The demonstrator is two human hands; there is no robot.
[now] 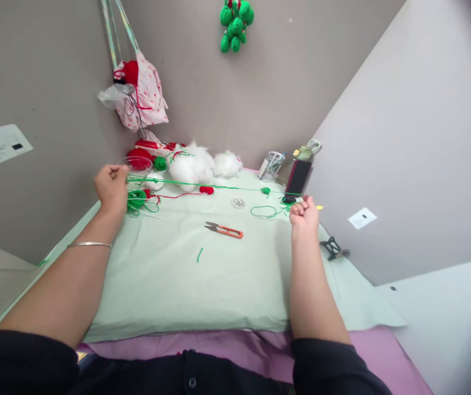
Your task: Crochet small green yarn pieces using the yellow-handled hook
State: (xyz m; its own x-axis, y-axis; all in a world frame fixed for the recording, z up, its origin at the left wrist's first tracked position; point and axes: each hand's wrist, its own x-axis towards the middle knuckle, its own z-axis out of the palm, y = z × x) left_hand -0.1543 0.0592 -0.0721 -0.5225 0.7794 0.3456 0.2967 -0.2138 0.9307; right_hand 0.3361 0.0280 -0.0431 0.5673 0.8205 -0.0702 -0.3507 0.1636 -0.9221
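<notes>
Green yarn (186,184) stretches taut across the table between my two hands, thicker on the left and a thin strand on the right. My left hand (112,189) is closed on its left end, beside a tangle of green yarn (136,201). My right hand (305,213) is closed, fingers curled, at the strand's right end. A thin tool with a yellow part (319,207) sticks out from my right hand; its kind is too small to tell. Between my forearms, orange-handled thread snips (225,230) lie on the cloth near a short green yarn piece (199,255).
White stuffing (189,167) and a red yarn ball (140,159) sit at the back. A clear cup (271,167), a phone (298,178) and a bottle (301,152) stand back right. A black stand (334,248) lies at right. A dotted bag (147,93) hangs on the wall.
</notes>
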